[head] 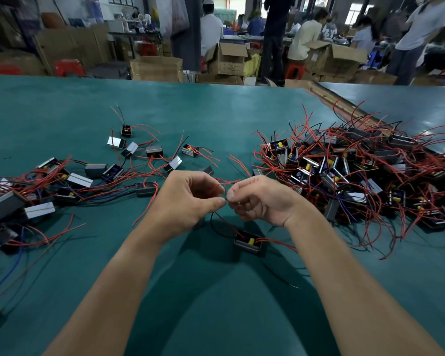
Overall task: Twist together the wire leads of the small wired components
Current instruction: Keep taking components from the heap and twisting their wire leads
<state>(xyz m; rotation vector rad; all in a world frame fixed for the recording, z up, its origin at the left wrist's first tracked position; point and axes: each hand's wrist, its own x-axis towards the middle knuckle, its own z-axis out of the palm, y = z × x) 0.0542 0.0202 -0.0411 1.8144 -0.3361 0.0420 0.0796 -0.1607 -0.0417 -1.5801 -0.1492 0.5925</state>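
Head view.

Teal-green workbench (216,111), wide, backed by a workshop floor. Cardboard cartons (154,68) and several standing and seated persons are seen beyond it, out of focus.

Item: small wired component (248,242), a black open-topped case with a yellow part inside. It is laid on the bench just below and between the hands. A black lead (212,219) and a red lead (228,223) are seen rising from it to the fingertips. Further red leads trail to its right.

Left hand (188,201): fingers curled, thumb and forefinger pinched on the lead ends.

Right hand (262,201): likewise curled and pinched on the same ends. The two pinches are held almost touching, raised above the bench. The bare tips are hidden by the fingers, so the extent of the twist cannot be told.

Stock: a dense heap of like components (357,170) with tangled red leads is piled at the right, near the right hand. A looser scatter (62,181) is spread at the left, well apart from the heap.

Handling, as judged: the component is taken to be light and likely to be dragged or lifted if its leads are pulled. The leads are thin, limp and insulated. The stripped ends are expected to be fine and easily frayed or snapped by over-twisting. Hold is best taken on the insulation just behind the bare ends with one hand, the ends being rolled by the other.
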